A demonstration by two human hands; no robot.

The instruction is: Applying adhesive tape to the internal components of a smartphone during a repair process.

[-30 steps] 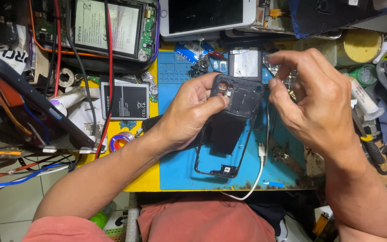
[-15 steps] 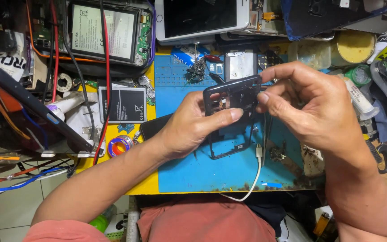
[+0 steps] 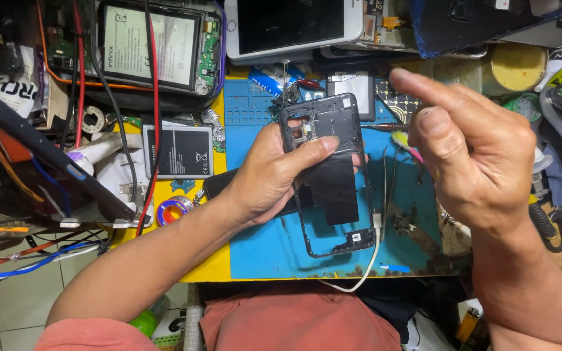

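Note:
My left hand (image 3: 268,175) grips a stripped black phone housing (image 3: 330,188) by its upper part, thumb laid across the front, and holds it tilted above the blue work mat (image 3: 261,247). The housing shows an open camera cut-out at the top and a dark sheet in the middle. My right hand (image 3: 476,156) is raised to the right of the housing and clear of it, thumb pressed against the index finger. Nothing shows between those fingers.
A loose phone battery (image 3: 178,151) lies left of the mat, beside a small solder reel (image 3: 173,209). An opened phone with its battery showing (image 3: 157,45) and a white phone (image 3: 291,26) sit at the back. A white cable (image 3: 365,260) crosses the mat's front edge. Red and black leads (image 3: 154,97) hang at the left.
My right hand has let go of the housing's top and lifted away to the right. My left hand keeps hold of the housing, which is now turned more upright.

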